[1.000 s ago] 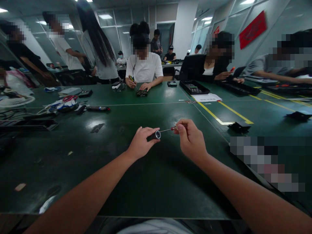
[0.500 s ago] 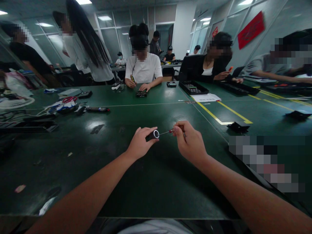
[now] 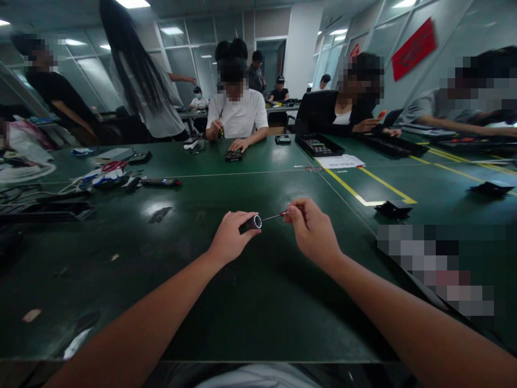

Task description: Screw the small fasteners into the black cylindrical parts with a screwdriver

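Observation:
Near the middle of the green table [image 3: 258,302], my left hand [image 3: 234,234] is closed around a small black cylinder [image 3: 252,222]. A light ring rims the cylinder's end, which faces right. My right hand [image 3: 313,226] grips a screwdriver [image 3: 285,214] by its reddish handle, most of it hidden in the fingers. The thin shaft points left, and its tip is at the ringed end of the cylinder. Whether the tip is inside cannot be made out. Both hands are above the table.
A dark pen-like tool [image 3: 161,182] and red-handled item [image 3: 114,165] lie at the left. Across the table a person [image 3: 238,113] works on a small black part [image 3: 233,155]. Black tray [image 3: 319,144] and black piece [image 3: 393,209] are on the right.
Both hands and the held items appear slightly further left in the view. The person opposite has raised the hand with the tool off the black part. Standing people at the left have shifted.

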Motion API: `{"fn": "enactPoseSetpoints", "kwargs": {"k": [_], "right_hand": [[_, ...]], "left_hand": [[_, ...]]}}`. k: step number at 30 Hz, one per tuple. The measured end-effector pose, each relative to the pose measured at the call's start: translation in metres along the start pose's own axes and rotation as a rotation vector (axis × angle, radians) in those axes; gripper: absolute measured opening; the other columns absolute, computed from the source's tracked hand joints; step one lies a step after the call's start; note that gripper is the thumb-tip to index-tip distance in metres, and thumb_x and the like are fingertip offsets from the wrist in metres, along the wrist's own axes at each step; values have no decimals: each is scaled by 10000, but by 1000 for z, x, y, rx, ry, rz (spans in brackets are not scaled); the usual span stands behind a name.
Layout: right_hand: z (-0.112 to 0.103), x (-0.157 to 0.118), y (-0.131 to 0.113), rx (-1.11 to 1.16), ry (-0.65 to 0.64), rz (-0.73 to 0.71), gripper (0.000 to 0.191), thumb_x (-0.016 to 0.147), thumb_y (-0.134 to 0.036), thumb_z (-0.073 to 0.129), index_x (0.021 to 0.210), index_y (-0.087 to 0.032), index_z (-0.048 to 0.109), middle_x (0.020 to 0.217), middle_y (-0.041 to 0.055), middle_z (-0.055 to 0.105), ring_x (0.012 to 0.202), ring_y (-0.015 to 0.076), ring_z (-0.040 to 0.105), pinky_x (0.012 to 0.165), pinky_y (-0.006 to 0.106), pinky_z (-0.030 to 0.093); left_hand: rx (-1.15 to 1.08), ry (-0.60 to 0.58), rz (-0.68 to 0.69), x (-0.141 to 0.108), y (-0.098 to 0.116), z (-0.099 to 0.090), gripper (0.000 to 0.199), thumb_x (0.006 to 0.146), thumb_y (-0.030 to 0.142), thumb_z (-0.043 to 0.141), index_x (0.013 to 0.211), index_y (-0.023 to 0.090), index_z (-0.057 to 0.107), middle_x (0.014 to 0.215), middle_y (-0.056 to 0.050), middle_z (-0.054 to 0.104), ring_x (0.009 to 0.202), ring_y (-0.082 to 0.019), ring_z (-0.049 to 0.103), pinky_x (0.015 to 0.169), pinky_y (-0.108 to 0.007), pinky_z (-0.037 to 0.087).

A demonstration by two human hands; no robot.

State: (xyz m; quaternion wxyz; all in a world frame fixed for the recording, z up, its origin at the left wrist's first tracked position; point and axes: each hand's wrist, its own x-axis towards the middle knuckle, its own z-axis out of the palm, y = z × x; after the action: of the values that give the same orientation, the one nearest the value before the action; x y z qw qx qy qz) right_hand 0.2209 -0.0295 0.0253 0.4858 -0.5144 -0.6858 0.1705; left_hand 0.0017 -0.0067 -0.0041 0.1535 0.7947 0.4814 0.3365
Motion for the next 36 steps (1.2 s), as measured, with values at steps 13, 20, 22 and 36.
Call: {"fn": "enactPoseSetpoints", "kwargs": {"k": [13,20,22,36], "right_hand": [[2,-2,0,44,-23,45,187,1005,-393,471,964,-236,563,806,40,728,760,215,709,712,363,509],[3,-1,1,25,-3,14,166,1000,-380,479,974,-240,564,840,47,744,794,220,726,741,371,516],[3,-2,0,53,-16,31,169,1000,-381,477,964,-241,566,818,42,741,770,218,725,731,369,523],[2,0,-1,73,-43,51,176,995,-384,486,959,-238,576,808,39,735,762,207,712,726,358,525]], "left_hand": [[13,14,13,0,-2,1,404,889,275,728,1288,273,659,1236,-41,696,1129,-247,599,1055,-485,420],[5,20,5,2,0,1,389,879,252,734,1263,272,676,1224,-52,701,1135,-254,608,1056,-491,423],[5,21,0,2,0,0,391,880,247,732,1266,274,675,1228,-49,700,1135,-255,607,1066,-498,415],[4,28,-19,2,1,-2,394,867,247,751,1254,264,681,1226,-36,704,1133,-250,603,1062,-486,410]]}}
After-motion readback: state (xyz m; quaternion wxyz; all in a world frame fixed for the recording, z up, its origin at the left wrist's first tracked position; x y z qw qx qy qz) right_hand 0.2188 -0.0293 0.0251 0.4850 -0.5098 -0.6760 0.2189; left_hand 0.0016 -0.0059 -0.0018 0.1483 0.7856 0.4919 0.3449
